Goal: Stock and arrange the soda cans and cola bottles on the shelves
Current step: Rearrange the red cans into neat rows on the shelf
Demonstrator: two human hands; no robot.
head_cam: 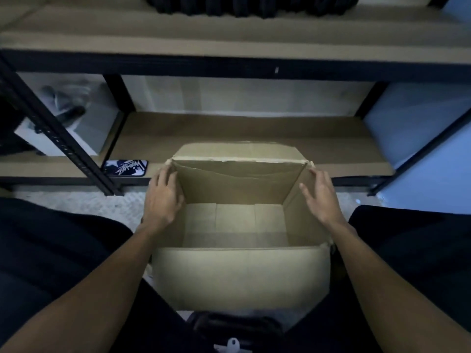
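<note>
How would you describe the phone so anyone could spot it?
Find the lower shelf behind the cardboard box. The phone lies flat at its front edge, left of the box, by the black post. Only it is small and dark with white graphics.

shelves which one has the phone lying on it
The lower shelf, behind the cardboard box: the phone lies flat near its front left corner. The upper shelf shows only dark things at its back.
</note>
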